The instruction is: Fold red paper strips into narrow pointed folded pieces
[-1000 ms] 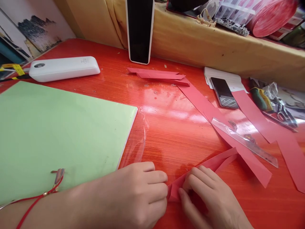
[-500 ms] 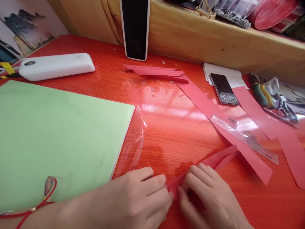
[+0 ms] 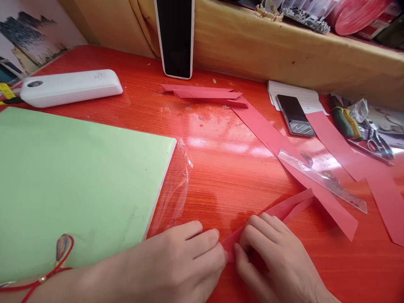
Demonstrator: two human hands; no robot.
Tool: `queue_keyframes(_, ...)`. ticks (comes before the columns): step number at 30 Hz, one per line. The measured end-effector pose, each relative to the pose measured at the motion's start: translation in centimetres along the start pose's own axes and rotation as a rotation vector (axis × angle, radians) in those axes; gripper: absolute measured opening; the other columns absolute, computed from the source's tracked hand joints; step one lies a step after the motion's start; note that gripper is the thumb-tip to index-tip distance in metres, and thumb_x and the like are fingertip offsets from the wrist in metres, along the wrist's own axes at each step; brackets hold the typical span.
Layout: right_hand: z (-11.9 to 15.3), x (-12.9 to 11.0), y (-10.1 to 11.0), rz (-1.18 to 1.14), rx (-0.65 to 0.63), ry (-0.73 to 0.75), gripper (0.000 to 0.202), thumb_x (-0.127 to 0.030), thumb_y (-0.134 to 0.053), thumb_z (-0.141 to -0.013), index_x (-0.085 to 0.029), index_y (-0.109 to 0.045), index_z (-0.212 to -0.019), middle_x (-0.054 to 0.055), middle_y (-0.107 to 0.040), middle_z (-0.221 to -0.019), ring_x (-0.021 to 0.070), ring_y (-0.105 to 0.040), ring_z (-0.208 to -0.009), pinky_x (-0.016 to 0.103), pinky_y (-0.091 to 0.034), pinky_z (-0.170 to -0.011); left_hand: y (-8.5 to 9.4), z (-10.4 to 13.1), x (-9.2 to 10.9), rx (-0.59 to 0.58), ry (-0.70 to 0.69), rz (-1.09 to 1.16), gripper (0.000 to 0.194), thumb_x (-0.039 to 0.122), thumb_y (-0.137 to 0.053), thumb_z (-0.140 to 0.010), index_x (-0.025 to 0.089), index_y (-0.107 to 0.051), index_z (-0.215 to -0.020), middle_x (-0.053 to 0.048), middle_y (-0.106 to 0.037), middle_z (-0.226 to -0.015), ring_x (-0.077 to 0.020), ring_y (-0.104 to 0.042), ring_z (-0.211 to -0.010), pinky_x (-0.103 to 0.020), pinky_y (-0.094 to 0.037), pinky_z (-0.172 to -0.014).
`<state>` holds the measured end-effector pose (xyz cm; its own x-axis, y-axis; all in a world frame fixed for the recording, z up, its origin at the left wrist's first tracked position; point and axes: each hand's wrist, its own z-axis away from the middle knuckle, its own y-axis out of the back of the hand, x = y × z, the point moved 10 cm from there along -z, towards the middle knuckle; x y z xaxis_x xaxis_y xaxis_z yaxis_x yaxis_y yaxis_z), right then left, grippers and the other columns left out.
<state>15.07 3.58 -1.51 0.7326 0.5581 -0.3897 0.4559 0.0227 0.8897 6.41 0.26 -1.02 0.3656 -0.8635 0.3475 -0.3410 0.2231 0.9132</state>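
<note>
Low in the head view, a folded red paper strip (image 3: 232, 245) runs from my left fingers up to the right, its far end standing partly open. My left hand (image 3: 186, 261) pinches the near end of the strip, fingers curled; a red cord bracelet (image 3: 42, 278) circles the wrist. My right hand (image 3: 274, 252) grips the strip a little further along, thumb toward the left hand and fingers bent over the paper. The fingertips of both hands are partly hidden. Beyond them, several folded red strips (image 3: 205, 93) lie stacked, and a flat red strip (image 3: 259, 126) stretches toward the lower right.
A green paper stack (image 3: 78, 181) in clear plastic wrap (image 3: 176, 181) fills the left. Behind it is a white power bank (image 3: 72, 87); a phone (image 3: 175, 38) stands upright. To the right are a clear ruler (image 3: 325, 181), a dark handheld device (image 3: 296, 115), pliers (image 3: 345, 122) and scissors (image 3: 377, 141).
The view has shifted slightly, moving the table items a little left and up. Both hands stay on the folded strip with almost the same grip.
</note>
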Motion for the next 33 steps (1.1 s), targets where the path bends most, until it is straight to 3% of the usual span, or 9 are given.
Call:
queue_keyframes(8,0.1,0.0,0.0,-0.013,-0.018,0.008,0.025,-0.01,-0.049,-0.088,-0.023,-0.046,-0.067,-0.002,-0.055,-0.063,0.0145,-0.048,-0.058,0.027,-0.037,-0.056,0.0,-0.1,0.4,-0.009,-0.071,-0.066,0.025,0.009,-0.05,-0.096,0.015,-0.07,-0.109,-0.008,-0.072,-0.114,-0.024,-0.064,-0.101,-0.036,-0.05,-0.083)
queue_keyframes(11,0.2,0.4,-0.3,-0.069,-0.131,0.009,0.021,-0.013,-0.052,-0.091,-0.023,-0.052,-0.071,0.0,-0.06,-0.07,0.0162,-0.051,-0.063,0.028,-0.041,-0.058,-0.3,-0.2,0.7,-0.047,-0.115,-0.115,0.027,0.011,-0.049,-0.096,0.015,-0.068,-0.114,-0.006,-0.071,-0.12,-0.023,-0.063,-0.102,-0.037,-0.049,-0.082)
queue_keyframes(15,0.8,1.0,-0.5,-0.178,-0.363,-0.001,0.011,-0.016,-0.064,-0.089,-0.023,-0.06,-0.081,0.001,-0.064,-0.083,0.0179,-0.059,-0.075,0.03,-0.051,-0.07,-0.5,-0.2,1.0,-0.07,-0.153,-0.208,0.038,0.012,-0.035,-0.102,0.015,-0.063,-0.128,-0.003,-0.066,-0.129,-0.0203,-0.06,-0.105,-0.035,-0.049,-0.082)
queue_keyframes(20,1.3,1.9,0.0,-0.2,-0.518,0.045,0.015,-0.012,-0.059,-0.093,-0.026,-0.063,-0.091,0.0,-0.063,-0.089,0.0166,-0.06,-0.08,0.028,-0.055,-0.072,-0.5,-0.1,0.9,-0.065,-0.132,-0.227,0.044,0.011,-0.027,-0.104,0.014,-0.06,-0.133,-0.003,-0.064,-0.13,-0.0197,-0.058,-0.103,-0.034,-0.049,-0.08)
queue_keyframes(27,1.1,2.0,0.8,-0.156,-0.466,0.135,0.007,-0.024,-0.06,-0.098,-0.028,-0.065,-0.098,0.001,-0.063,-0.089,0.0174,-0.06,-0.081,0.028,-0.054,-0.071,-0.7,-0.4,1.1,-0.038,-0.121,-0.24,0.04,0.011,-0.034,-0.102,0.015,-0.064,-0.128,-0.002,-0.065,-0.124,-0.0193,-0.057,-0.097,-0.034,-0.05,-0.076)
queue_keyframes(30,1.0,1.7,0.8,-0.175,-0.34,0.11,0.002,-0.025,-0.064,-0.094,-0.026,-0.065,-0.093,0.0,-0.064,-0.085,0.0173,-0.058,-0.079,0.028,-0.051,-0.072,-0.8,-0.6,1.2,-0.009,-0.1,-0.253,0.036,0.014,-0.04,-0.102,0.017,-0.065,-0.127,-0.001,-0.065,-0.124,-0.0208,-0.056,-0.099,-0.036,-0.049,-0.079)
queue_keyframes(33,0.9,1.2,0.8,-0.21,-0.192,0.098,0.01,-0.023,-0.062,-0.094,-0.023,-0.061,-0.084,-0.001,-0.062,-0.078,0.0162,-0.053,-0.071,0.028,-0.046,-0.067,-0.8,-0.5,1.1,-0.007,-0.059,-0.259,0.032,0.013,-0.047,-0.099,0.018,-0.067,-0.123,-0.002,-0.066,-0.123,-0.0221,-0.056,-0.102,-0.036,-0.047,-0.08)
